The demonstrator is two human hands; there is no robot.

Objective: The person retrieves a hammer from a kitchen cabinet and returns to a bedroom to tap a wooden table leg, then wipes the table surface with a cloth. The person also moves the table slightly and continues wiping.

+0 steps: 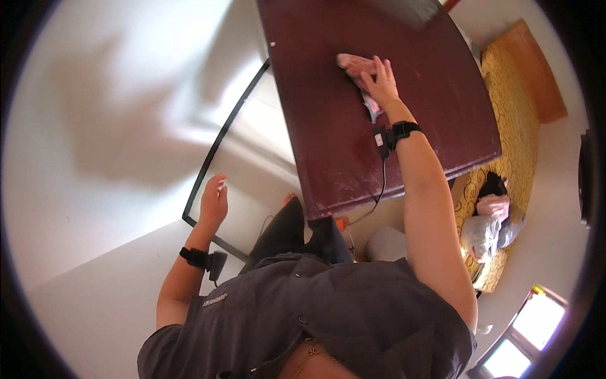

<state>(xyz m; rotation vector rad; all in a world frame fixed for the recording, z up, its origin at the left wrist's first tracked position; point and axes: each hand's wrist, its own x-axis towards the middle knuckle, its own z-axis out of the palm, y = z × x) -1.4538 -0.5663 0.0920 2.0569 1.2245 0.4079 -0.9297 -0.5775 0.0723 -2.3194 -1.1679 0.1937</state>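
On the dark red tabletop (328,139) lies a crumpled pink and grey cloth (355,63). My right hand (382,85) presses down on this cloth, fingers stretched over it and partly gripping its folds; the cloth's ends stick out at the far left and near side of the hand. My left hand (214,201) hangs in the air left of the table, holding nothing, its fingers loosely curled and slightly apart. Each wrist carries a black strap with a small device; a cable runs down from the right one (394,136).
Right of the table stands a surface with a yellow patterned cover (514,126), bearing plastic bags (483,235) and pink and black fabric. A white rounded object (386,245) sits below the table's near edge. A white wall (107,126) lies to the left.
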